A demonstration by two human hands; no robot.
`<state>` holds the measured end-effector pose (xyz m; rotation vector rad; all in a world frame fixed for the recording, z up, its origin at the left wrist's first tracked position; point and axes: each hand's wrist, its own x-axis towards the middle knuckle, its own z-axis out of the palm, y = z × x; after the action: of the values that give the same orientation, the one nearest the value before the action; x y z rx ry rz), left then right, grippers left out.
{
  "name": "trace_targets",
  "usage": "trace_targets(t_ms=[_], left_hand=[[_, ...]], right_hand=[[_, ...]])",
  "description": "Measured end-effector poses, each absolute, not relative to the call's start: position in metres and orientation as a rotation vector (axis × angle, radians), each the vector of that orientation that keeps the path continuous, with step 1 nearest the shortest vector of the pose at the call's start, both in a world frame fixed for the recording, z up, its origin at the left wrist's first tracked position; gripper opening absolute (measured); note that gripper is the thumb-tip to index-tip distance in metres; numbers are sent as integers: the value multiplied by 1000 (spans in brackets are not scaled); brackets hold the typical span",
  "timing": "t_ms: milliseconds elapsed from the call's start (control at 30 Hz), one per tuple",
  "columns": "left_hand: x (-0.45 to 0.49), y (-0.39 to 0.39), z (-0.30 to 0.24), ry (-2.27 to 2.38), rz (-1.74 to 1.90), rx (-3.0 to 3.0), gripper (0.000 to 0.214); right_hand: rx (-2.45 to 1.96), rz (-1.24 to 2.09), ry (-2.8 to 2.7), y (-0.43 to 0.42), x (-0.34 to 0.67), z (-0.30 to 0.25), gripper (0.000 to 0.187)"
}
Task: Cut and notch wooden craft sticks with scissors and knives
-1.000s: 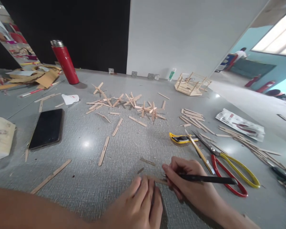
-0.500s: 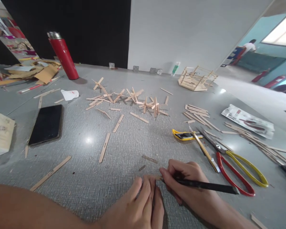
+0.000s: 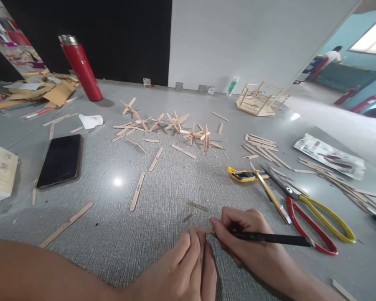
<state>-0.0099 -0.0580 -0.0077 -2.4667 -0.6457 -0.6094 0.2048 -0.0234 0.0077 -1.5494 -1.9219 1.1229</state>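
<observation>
A grey, finely streaked tabletop (image 3: 163, 184) is littered with objects. Behind the dark phone (image 3: 61, 161), a white scrap (image 3: 90, 121) and a red flask (image 3: 83, 71) are placed. To the phone's right, wooden sticks (image 3: 138, 191) are strewn, some piled crosswise; farther right of it, a yellow cutter (image 3: 244, 175) and red-and-yellow-handled pliers (image 3: 289, 191) are laid.

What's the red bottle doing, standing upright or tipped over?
Upright: the red bottle stands on its base on the table, silver top uppermost.

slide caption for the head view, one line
Left hand on a wooden stick, right hand holding a slim black tool.
</observation>
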Motion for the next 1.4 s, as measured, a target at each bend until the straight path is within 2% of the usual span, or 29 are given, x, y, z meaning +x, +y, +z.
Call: trace_targets(t_ms=[500, 733, 933, 1400], left_hand=[[-11, -58, -3, -497, -621, -2434, 30], [-8, -55, -6, -566, -612, -2405, 25], [-6, -56, -11, -591, -660, -2405, 21], [-7, -58, -12, -588, -638, -2400, 23]], right_hand=[[-1560, 1099, -1958, -22, 205, 7, 48], [-1537, 1024, -1977, -21, 205, 8, 47], [-1540, 1085, -1955, -22, 206, 8, 47], [-1529, 1092, -1930, -21, 207, 7, 47]])
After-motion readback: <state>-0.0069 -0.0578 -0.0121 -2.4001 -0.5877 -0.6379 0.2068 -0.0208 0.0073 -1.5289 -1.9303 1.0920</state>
